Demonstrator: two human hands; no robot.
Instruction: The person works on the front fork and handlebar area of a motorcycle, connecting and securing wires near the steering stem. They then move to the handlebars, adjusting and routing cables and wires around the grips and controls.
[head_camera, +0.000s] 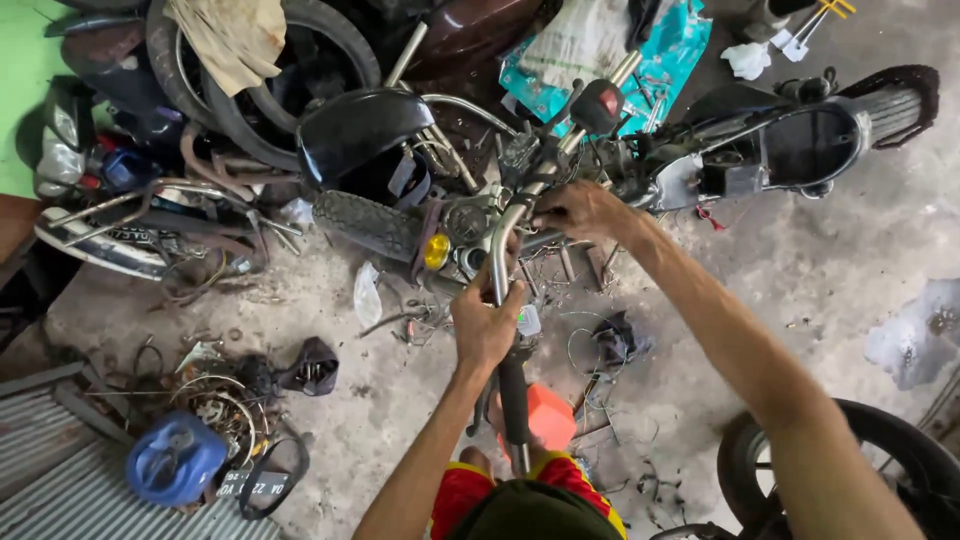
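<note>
Nearest the camera, one black rubber grip (513, 400) ends the handlebar (500, 262), a single bent chrome tube that runs up from the person's lap toward the stripped motorcycle (560, 175). Beside the grip sits one orange plastic piece (550, 415) on the concrete floor (400, 400).

The left hand (486, 322) is wrapped around the near part of the chrome tube, just above the grip, fingers closed on it. The right hand (578, 210) reaches farther out and is pinched closed at the middle of the handlebar, where it meets the motorcycle's clamp; what the fingertips hold there is too small to tell.

At the lower left lies one blue plastic can (172, 458) beside a tangle of wire rings (215, 405), and one small black bag (312, 366) sits near them. At the lower right one black tyre (890, 450) shows.

Just beyond the hands are one yellow lamp (436, 251) and one round gauge (466, 222). One knobbly tyre (368, 224) lies across the frame under one black mudguard (362, 128). Farther off, one larger tyre (262, 70) carries one tan rag (232, 38), and one teal sheet (610, 60) lies against the far clutter.
</note>
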